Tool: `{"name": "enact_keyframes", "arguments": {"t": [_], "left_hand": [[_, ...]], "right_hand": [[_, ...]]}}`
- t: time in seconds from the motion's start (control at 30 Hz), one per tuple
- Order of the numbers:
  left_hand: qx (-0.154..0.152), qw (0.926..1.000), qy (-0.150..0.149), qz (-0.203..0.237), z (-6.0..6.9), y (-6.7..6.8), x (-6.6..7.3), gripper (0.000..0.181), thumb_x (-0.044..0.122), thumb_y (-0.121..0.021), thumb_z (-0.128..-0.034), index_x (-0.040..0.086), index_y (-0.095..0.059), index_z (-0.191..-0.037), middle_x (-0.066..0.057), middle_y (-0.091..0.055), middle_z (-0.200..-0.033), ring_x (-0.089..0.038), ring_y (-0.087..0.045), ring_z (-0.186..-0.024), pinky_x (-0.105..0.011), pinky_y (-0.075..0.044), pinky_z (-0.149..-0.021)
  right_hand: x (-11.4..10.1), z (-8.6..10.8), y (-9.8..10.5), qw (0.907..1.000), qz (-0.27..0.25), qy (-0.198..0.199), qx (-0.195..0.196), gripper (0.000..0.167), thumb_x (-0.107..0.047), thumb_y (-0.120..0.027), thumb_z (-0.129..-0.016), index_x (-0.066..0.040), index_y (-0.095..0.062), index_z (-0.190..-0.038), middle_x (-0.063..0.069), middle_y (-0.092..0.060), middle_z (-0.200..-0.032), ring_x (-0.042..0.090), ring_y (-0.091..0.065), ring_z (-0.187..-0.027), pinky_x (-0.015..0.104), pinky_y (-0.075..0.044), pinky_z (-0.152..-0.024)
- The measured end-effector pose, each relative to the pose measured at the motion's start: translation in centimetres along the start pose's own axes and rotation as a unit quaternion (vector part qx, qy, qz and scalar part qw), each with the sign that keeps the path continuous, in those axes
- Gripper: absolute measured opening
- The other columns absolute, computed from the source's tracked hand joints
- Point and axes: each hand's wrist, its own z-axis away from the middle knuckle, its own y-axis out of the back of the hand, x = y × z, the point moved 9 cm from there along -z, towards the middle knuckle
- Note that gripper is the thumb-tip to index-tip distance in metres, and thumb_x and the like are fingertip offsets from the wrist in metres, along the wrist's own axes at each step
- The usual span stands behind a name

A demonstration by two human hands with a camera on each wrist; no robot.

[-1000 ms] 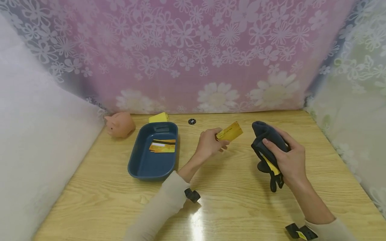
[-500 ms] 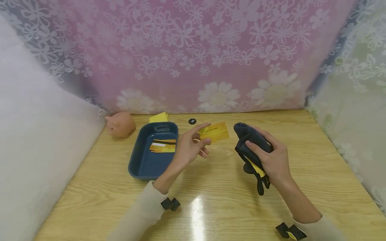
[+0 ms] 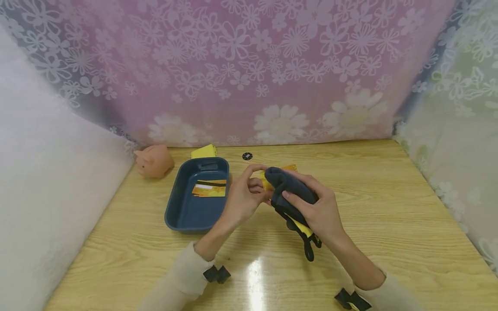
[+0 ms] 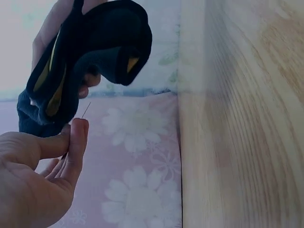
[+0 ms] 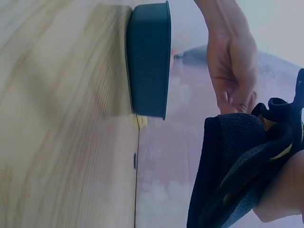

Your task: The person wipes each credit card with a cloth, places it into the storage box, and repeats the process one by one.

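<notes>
My left hand (image 3: 242, 196) pinches a golden plastic card (image 3: 266, 182) between thumb and fingers. In the left wrist view the card (image 4: 86, 110) shows nearly edge-on. My right hand (image 3: 324, 208) grips a folded dark navy cloth pouch (image 3: 289, 188) with black edging and a hanging loop; yellow shows inside its opening. In the head view the pouch partly covers the card, whose far corner sticks out behind it. The right wrist view has the left hand (image 5: 236, 76) close beside the pouch (image 5: 237, 161); whether card and pouch touch, I cannot tell.
A blue tray (image 3: 186, 216) stands left of the hands, with golden cards (image 3: 211, 189) lying in it. Behind it is a yellow object (image 3: 204, 151). A pink piggy bank (image 3: 154, 161) sits at the far left, and a black poker chip (image 3: 247, 156) lies near the back edge.
The left hand has drawn the card left, away from its earlier spot. The right hand has brought the pouch leftward to the card, now partly hiding it.
</notes>
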Motion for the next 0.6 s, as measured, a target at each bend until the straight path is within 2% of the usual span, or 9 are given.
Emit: {"name": "enact_keyframes", "arguments": {"t": [0.13, 0.2, 0.33, 0.43, 0.6], "left_hand": [[-0.02, 0.9997, -0.012, -0.007, 0.2, -0.4, 0.5, 0.056, -0.014, -0.061, -0.0969, 0.014, -0.055, -0.145, -0.01, -0.07, -0.093, -0.013, -0.064, -0.077, -0.022, -0.048, -0.065], [-0.026, 0.9991, -0.027, -0.017, 0.4, -0.5, 0.8, 0.056, -0.012, -0.064, -0.0964, 0.014, -0.056, -0.146, -0.013, -0.074, -0.099, -0.014, -0.071, -0.084, -0.022, -0.053, -0.069], [-0.023, 0.9986, -0.035, -0.033, 0.6, -0.7, 0.9, 0.058, -0.011, -0.067, -0.0942, 0.016, -0.057, -0.145, -0.012, -0.076, -0.101, -0.018, -0.075, -0.088, -0.024, -0.059, -0.075], [-0.018, 0.9991, -0.032, -0.022, 0.7, -0.7, 0.7, 0.061, -0.011, -0.07, -0.0924, 0.018, -0.058, -0.145, -0.012, -0.076, -0.099, -0.019, -0.075, -0.087, -0.027, -0.061, -0.076], [-0.012, 0.9991, -0.019, 0.035, 0.9, -0.7, 0.3, 0.065, -0.011, -0.075, -0.0891, 0.019, -0.059, -0.144, -0.014, -0.072, -0.091, -0.022, -0.074, -0.081, -0.039, -0.065, -0.075]], "right_hand": [[-0.2, 0.2, -1.0, 0.9999, 0.009, 0.011, -0.008, 0.049, -0.008, -0.078, -0.094, -0.026, -0.07, -0.138, 0.001, -0.066, -0.125, 0.022, -0.066, -0.11, 0.029, -0.062, -0.085], [-0.3, 0.3, -1.2, 0.9996, 0.02, 0.02, -0.007, 0.049, -0.007, -0.079, -0.093, -0.026, -0.07, -0.137, -0.001, -0.067, -0.126, 0.021, -0.066, -0.111, 0.028, -0.061, -0.087], [-0.5, 0.5, -1.2, 0.9972, 0.063, 0.041, 0.004, 0.05, -0.006, -0.081, -0.092, -0.026, -0.071, -0.137, -0.003, -0.069, -0.125, 0.019, -0.066, -0.109, 0.023, -0.059, -0.087], [-0.7, 0.6, -0.7, 0.9939, 0.093, 0.056, 0.017, 0.051, -0.005, -0.081, -0.091, -0.026, -0.071, -0.136, -0.002, -0.07, -0.122, 0.019, -0.067, -0.105, 0.021, -0.058, -0.084], [-0.4, 0.5, 0.8, 0.9915, 0.113, 0.053, 0.036, 0.051, -0.006, -0.081, -0.091, -0.029, -0.071, -0.136, -0.002, -0.071, -0.12, 0.016, -0.068, -0.105, 0.018, -0.058, -0.082]]}}
